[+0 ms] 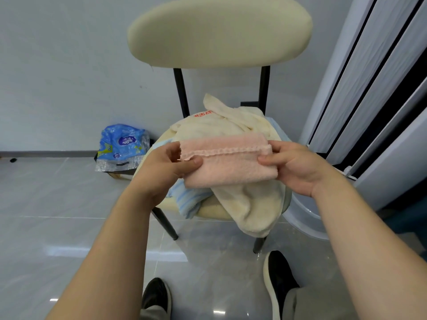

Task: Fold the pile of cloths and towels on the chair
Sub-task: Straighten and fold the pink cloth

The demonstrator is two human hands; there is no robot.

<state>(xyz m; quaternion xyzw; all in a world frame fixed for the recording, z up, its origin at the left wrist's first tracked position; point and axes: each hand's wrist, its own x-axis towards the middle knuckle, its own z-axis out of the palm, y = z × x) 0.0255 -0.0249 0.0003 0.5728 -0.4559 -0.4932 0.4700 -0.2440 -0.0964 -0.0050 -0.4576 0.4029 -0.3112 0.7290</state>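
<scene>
Bare forearms in from both lower corners, with two dark shoes (277,280) between them on glossy pale floor (69,227) tiles. Left grip (166,165) clamped on the left end of a folded pink cloth (228,165), thumb on top just under the stitched hem, fingers curled behind. Right grip (298,167) clamped on the right end the same way, thumb by the hem. Pink cloth held level between both, over the pile on the chair (208,211); touching the pile or not, hard to tell. Underneath, a crumpled cream towel (247,204) with red printing near the back, spread over the round seat and hanging off its front edge. Pale blue striped cloth (189,200) tucked under the cream towel, spilling off the seat's front left. Cream padding, black legs, oval backrest. Left of the chair, near the wall, a crinkled blue plastic packet (122,146) on the floor.
</scene>
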